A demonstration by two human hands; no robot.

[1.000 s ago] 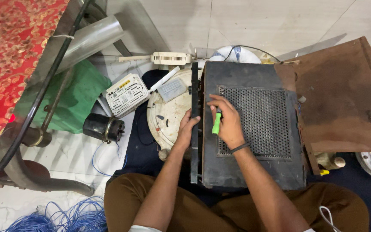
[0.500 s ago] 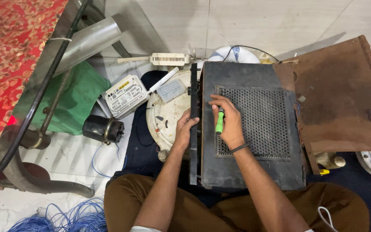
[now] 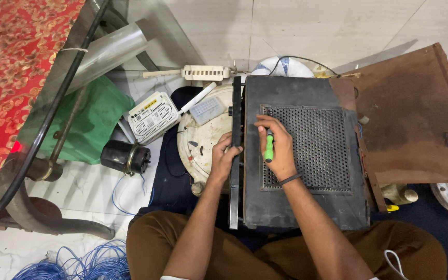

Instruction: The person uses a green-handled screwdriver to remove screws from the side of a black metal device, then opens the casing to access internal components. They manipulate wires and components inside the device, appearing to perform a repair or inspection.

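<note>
Black metal casing [image 3: 302,155], a boxy housing with a perforated grille panel on its upper face, sits on the floor right in front of the seated person's crossed legs, and both hands are on it. From the head camera, the right hand [image 3: 278,150] is curled closed around a green-handled screwdriver [image 3: 269,147], held upright against the left edge of the grille, fingers wrapped tight on the handle. Over on the other side, the left hand [image 3: 225,158] grips the thin black side panel [image 3: 235,150] standing on edge along the casing's left flank, thumb hooked over it, fingers closed around the plate. A rusty brown metal sheet [image 3: 416,119] overlaps the casing's right corner. Just left of the hands lies a round cream-coloured plate [image 3: 200,145], with a white ventilated router-like box [image 3: 153,116] beside it, touching a green cloth [image 3: 92,124]. A small black motor [image 3: 125,157] rests near the cloth, and blue wire coils [image 3: 73,264] lie by the person's left knee.
</note>
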